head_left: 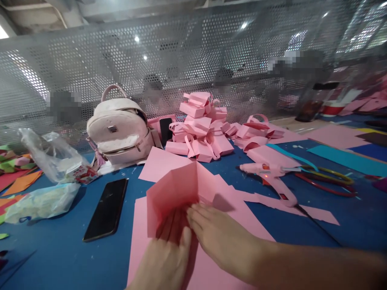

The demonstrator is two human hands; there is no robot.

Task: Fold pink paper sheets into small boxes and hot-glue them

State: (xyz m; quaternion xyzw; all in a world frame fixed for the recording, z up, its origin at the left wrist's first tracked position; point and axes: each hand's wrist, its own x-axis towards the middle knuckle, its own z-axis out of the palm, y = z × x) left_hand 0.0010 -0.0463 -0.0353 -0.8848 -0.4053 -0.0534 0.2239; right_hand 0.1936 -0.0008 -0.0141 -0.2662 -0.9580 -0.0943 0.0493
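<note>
A creased pink paper sheet [177, 193] stands half folded up from the blue table [60, 257], over larger flat pink sheets [211, 266]. My left hand [166, 253] lies low in the middle, its fingers tucked under and against the raised flap. My right hand [217, 235] comes in from the right and presses flat on the fold, fingertips touching the crease beside the left hand. Both hands hold this one sheet.
A black phone [106, 209] lies left of the paper. A pink glue gun [272, 179] and coloured hoops [329, 181] lie to the right. Behind are a pile of pink paper boxes [201, 129], a pale backpack [119, 129], plastic bags [48, 161] and a perforated metal screen [181, 52].
</note>
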